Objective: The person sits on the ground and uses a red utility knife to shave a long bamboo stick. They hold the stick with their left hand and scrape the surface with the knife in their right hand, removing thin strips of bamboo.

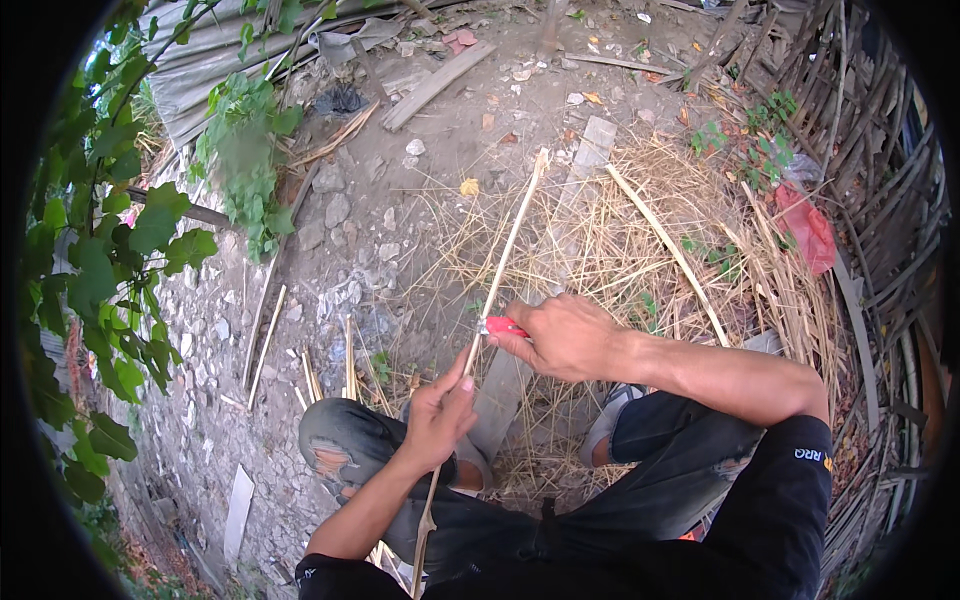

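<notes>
A long, pale, thin stick (513, 232) runs slantwise from my lap up over the ground, its far tip pointing away from me. My left hand (437, 418) is closed round it just above my left knee. Farther up the stick, my right hand (565, 337) grips a small knife (506, 327) with a red handle. Its metal end touches the stick just beyond my left fingertips; the cutting edge is too small to make out. Another pale stick (668, 238) lies on straw-like strips (735, 215) to the right.
A narrow board (592, 150) extends ahead from between my feet, partly under the strips. Several cut sticks (351, 360) are beside my left knee. Stones (337, 210) and leafy vines (240, 160) lie left. A red plastic piece (806, 230) sits by the stick fence (880, 170).
</notes>
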Demonstrator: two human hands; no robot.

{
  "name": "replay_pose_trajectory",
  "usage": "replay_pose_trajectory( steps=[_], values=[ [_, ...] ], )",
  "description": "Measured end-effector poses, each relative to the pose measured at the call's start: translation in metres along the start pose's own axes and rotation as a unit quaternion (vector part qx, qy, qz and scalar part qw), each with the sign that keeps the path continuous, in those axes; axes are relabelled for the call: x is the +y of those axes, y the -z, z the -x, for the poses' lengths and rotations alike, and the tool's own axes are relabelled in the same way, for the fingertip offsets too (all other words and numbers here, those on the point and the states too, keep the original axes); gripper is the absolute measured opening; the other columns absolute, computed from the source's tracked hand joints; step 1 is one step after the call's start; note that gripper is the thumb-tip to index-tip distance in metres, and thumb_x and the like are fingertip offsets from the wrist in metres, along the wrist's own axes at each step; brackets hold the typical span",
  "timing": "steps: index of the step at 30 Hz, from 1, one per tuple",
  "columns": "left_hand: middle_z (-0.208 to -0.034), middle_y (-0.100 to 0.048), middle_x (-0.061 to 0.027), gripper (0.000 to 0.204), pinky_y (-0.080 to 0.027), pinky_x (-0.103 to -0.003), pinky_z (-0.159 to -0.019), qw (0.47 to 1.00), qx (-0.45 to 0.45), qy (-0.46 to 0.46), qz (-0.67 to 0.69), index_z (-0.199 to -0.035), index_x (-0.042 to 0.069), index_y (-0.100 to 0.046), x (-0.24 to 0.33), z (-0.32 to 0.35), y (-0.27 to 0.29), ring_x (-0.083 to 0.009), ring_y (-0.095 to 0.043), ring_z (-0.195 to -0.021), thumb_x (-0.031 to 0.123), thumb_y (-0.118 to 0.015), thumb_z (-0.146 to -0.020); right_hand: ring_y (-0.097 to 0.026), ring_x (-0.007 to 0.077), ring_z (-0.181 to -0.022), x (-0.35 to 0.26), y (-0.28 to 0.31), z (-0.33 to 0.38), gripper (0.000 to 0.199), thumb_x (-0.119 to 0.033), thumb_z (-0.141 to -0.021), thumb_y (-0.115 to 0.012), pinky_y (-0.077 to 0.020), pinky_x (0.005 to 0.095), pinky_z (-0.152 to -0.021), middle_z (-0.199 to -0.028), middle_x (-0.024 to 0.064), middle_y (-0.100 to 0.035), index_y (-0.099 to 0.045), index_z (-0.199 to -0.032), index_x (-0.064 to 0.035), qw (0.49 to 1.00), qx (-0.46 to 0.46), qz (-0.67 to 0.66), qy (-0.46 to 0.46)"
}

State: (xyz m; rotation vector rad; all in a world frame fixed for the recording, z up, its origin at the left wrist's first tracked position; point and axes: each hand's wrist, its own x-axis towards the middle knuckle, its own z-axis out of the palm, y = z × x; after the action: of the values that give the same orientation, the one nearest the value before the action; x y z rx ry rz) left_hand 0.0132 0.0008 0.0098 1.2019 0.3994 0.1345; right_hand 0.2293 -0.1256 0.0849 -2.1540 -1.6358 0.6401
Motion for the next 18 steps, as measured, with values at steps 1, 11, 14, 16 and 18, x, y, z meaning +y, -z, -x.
replay_pose_trajectory(
  steps=[1,11,14,16,18],
  values=[
    [-0.066,-0.032,0.0072,0.051,-0.027,-0.023,-0.047,1.000,-0.002,0.004,0.009,-0.159,0.010,-0.033,0.001,-0.002,0.000,-0.0028,-0.028,-0.051,0.014,-0.046,-0.110,-0.068,0.0463,-0.071,0.008,0.003,-0.004,0.055,-0.047,-0.106,-0.044,-0.0540,0.0561,-0.069,-0.070,0.0256,-0.066,-0.063,-0.102,0.0042,0.999,0.023,-0.009,-0.023],
    [-0.067,-0.033,0.0064,0.050,-0.028,-0.023,-0.049,0.998,-0.054,0.026,0.000,-0.157,0.006,-0.035,-0.011,0.016,0.009,-0.0037,-0.028,-0.053,0.013,-0.048,-0.109,-0.067,0.0382,-0.065,0.101,0.046,-0.008,0.062,-0.050,-0.108,-0.039,-0.0532,0.0497,-0.068,-0.066,0.0199,-0.064,-0.063,-0.104,0.0068,0.970,0.187,-0.047,-0.152],
    [-0.067,-0.033,0.0061,0.050,-0.028,-0.023,-0.049,0.999,-0.048,0.014,0.016,-0.157,0.007,-0.035,-0.006,0.008,0.006,-0.0038,-0.027,-0.054,0.014,-0.047,-0.109,-0.069,0.0406,-0.068,0.051,0.032,0.005,0.058,-0.048,-0.107,-0.041,-0.0539,0.0519,-0.069,-0.068,0.0220,-0.066,-0.063,-0.106,0.0056,0.986,0.135,-0.045,-0.083],
    [-0.065,-0.029,0.0056,0.049,-0.026,-0.023,-0.046,0.999,-0.041,0.006,0.009,-0.157,0.011,-0.037,-0.006,0.006,0.004,-0.0044,-0.024,-0.051,0.018,-0.046,-0.110,-0.070,0.0428,-0.072,0.023,0.013,0.007,0.056,-0.047,-0.107,-0.043,-0.0543,0.0535,-0.070,-0.070,0.0239,-0.067,-0.064,-0.108,0.0051,0.996,0.067,-0.028,-0.043],
    [-0.065,-0.028,0.0056,0.048,-0.025,-0.022,-0.046,0.999,-0.037,0.011,0.020,-0.157,0.012,-0.037,-0.003,0.006,0.003,-0.0045,-0.023,-0.051,0.018,-0.045,-0.110,-0.070,0.0442,-0.075,0.001,0.005,0.012,0.056,-0.047,-0.106,-0.044,-0.0546,0.0546,-0.071,-0.072,0.0254,-0.068,-0.064,-0.111,0.0046,1.000,-0.013,-0.010,-0.024]
  ],
)
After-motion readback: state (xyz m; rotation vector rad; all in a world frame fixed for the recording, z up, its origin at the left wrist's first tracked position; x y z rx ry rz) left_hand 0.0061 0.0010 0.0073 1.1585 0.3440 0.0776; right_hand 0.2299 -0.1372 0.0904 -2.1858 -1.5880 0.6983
